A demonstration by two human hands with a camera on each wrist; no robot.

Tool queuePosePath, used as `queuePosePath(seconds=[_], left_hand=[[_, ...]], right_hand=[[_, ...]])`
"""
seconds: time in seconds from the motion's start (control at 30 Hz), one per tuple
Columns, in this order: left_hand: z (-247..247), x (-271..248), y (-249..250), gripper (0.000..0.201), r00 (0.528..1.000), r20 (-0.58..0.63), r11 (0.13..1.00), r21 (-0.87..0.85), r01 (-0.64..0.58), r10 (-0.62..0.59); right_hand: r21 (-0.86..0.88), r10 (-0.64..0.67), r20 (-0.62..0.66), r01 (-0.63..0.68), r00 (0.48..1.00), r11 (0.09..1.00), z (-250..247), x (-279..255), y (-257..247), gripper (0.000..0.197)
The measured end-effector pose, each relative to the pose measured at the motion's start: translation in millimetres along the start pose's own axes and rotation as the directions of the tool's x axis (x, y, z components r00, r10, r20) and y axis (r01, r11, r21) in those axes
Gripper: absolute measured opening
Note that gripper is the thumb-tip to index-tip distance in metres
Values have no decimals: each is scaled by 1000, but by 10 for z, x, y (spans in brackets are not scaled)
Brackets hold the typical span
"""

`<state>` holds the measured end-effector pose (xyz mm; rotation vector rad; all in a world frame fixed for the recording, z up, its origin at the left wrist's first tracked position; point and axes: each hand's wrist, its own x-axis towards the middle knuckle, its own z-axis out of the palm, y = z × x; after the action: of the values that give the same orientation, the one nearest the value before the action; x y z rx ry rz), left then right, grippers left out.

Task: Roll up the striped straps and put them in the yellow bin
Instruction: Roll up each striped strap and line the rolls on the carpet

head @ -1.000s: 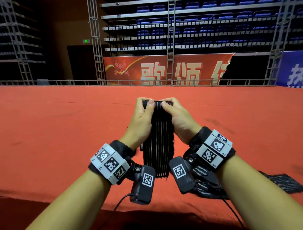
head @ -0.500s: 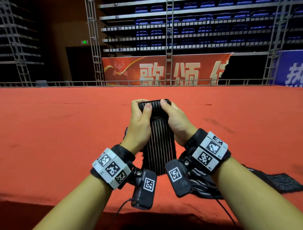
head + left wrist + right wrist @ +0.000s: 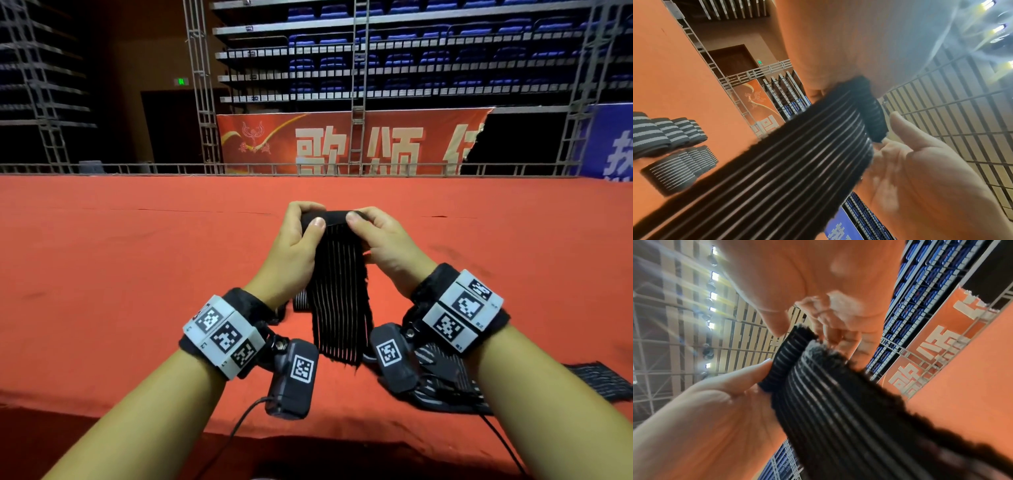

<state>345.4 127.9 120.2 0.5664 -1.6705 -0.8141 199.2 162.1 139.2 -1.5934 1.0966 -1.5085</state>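
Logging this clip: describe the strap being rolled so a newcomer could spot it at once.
On the red-covered table, find the two hands raised at centre. The left hand and right hand pinch the striped strap, which alone hangs in the air; the other straps lie on the cloth.

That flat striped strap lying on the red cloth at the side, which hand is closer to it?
Right. The right hand is above the flat strap; the left hand is farther off.

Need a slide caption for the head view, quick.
Both hands, left and right, rolling a striped strap above the red table.
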Motion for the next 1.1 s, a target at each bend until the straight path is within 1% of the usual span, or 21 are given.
queuePosePath(seconds=[0.1,0.2,0.23,0.33,0.37,0.43,0.53,0.6,0.7,0.73,0.77,0.83,0.87,1.0,1.03,1.1], left_hand=[[-5,-19,-17,30,998,41,998,-38,43,-41],[13,-24,-57,47,992,45,993,-34,116,-114],[18,-20,-76,46,991,38,991,-19,130,-129],[17,-25,-84,19,994,13,994,-16,108,-108],[14,-21,-93,16,995,12,995,-11,98,-98],[8,-18,-114,17,996,29,996,13,84,-84],[5,-13,-138,16,993,51,994,50,100,-102],[-2,-19,-150,12,994,54,993,79,90,-94],[-7,-37,-144,10,996,67,997,62,48,-52],[-3,-40,-140,12,997,66,998,51,36,-40],[7,-41,-147,17,998,57,999,39,34,-36],[38,-50,-163,26,998,16,998,1,56,-56],[59,-58,-165,27,997,-5,997,-29,76,-76],[114,-62,-168,14,984,-64,977,-146,157,-167],[115,-63,-167,15,981,-77,976,-147,164,-176],[94,-70,-167,20,982,-82,981,-104,163,-172]], right_hand=[[-26,17,35,-16,999,1000,-23,1,43,27],[-12,-31,15,32,999,999,-37,-1,69,19],[-10,-49,6,49,999,999,-40,-4,82,15],[-8,-52,9,52,999,999,-48,-28,101,10],[-22,-55,17,55,998,998,-53,-37,100,9],[-52,-85,29,86,996,995,-83,-44,101,9],[-75,-120,52,124,991,990,-100,-65,105,18],[-93,-99,77,106,992,990,-94,-76,124,19],[-79,-28,55,32,998,996,-91,-64,148,6],[-63,-16,37,19,999,998,-89,-55,153,10],[-41,-16,24,17,1000,999,-88,-47,160,13],[26,-25,19,25,1000,999,-80,-35,172,12],[63,-25,24,24,999,998,-69,-32,179,11],[155,-12,30,7,999,988,1,-37,198,13],[158,-2,51,-6,999,987,15,-34,204,15],[108,7,90,-17,996,994,26,-40,203,20]])
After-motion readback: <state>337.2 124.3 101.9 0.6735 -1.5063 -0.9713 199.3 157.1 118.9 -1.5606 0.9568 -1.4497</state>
